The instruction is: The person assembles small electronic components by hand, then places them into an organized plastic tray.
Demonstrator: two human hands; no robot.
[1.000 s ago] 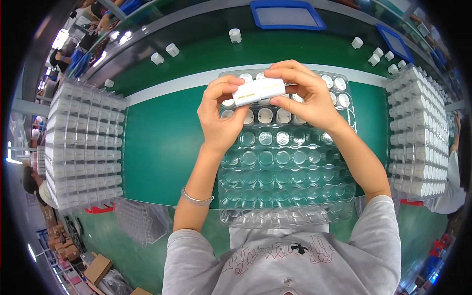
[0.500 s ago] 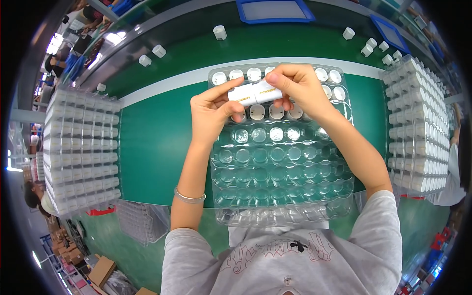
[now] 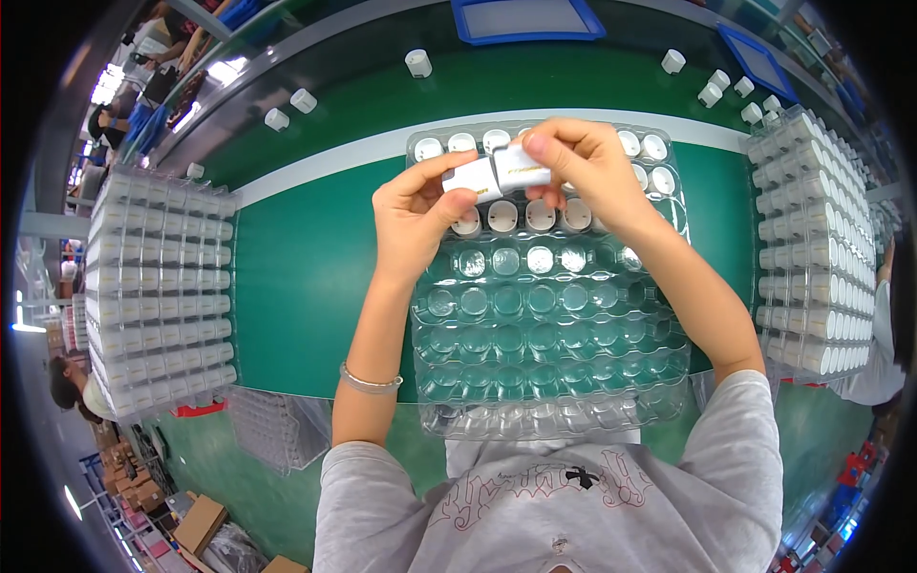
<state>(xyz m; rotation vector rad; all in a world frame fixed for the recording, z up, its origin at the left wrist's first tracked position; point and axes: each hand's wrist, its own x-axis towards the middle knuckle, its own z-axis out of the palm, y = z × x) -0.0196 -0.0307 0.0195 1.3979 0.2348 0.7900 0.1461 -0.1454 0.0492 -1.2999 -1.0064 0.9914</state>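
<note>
Between thumb and fingers, my left hand (image 3: 417,203) grips a white cylinder (image 3: 472,180) with small gold print. A second white cylinder (image 3: 522,167) is pinched in my right hand (image 3: 580,164). The two pieces meet end to end, slightly out of line, with a dark gap showing at the seam. Both are held above a clear plastic tray (image 3: 506,341) of round pockets. White cylinders (image 3: 540,216) stand in the tray's far rows, partly covered by my hands; most of its nearer pockets hold nothing.
Tall stacks of filled clear trays stand at the left (image 3: 160,286) and right (image 3: 814,248) of the green table (image 3: 306,286). Loose white cylinders (image 3: 418,63) rest on the green belt beyond a pale rail. Blue-rimmed trays (image 3: 528,21) lie at the far side.
Both cylinders have turned about their length, so their gold print faces differently. The right one now tilts against the left one, and the seam between them looks wider. My hands stay nearly in place.
</note>
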